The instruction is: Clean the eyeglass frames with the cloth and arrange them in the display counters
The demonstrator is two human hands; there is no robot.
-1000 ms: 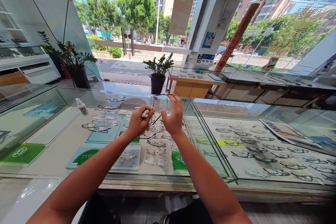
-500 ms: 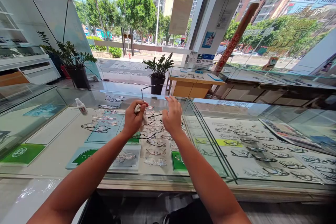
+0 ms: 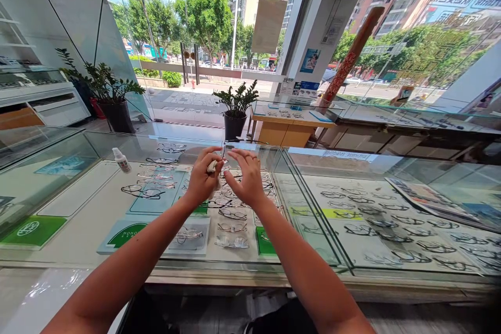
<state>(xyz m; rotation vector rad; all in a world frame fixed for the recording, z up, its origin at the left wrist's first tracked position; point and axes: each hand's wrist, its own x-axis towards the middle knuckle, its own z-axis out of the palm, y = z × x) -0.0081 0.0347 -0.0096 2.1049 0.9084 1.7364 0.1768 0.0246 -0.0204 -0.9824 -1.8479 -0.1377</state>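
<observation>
My left hand (image 3: 202, 180) is shut on a small white cloth (image 3: 212, 167) above the glass display counter (image 3: 94, 142). A thin metal-framed pair of eyeglasses (image 3: 224, 150) stands up just past those fingers, partly hidden by my hands and hard to see against the glass. My right hand (image 3: 246, 177) is beside it with its fingers apart and reaching left. Its fingertips are very close to the frame, and I cannot tell whether they touch it. Rows of eyeglasses (image 3: 233, 214) lie under the glass below both hands.
A small white spray bottle (image 3: 121, 160) stands on the counter glass left of my hands. Green display signs (image 3: 32, 231) and more eyeglasses lie inside the cases. Potted plants (image 3: 236, 104) and a wooden desk (image 3: 289, 125) stand beyond the counter, before the shop windows.
My right hand has moved left, closing the gap to my left hand. The eyeglasses now stand lower and closer to the hands, and the cloth remains in my left hand.
</observation>
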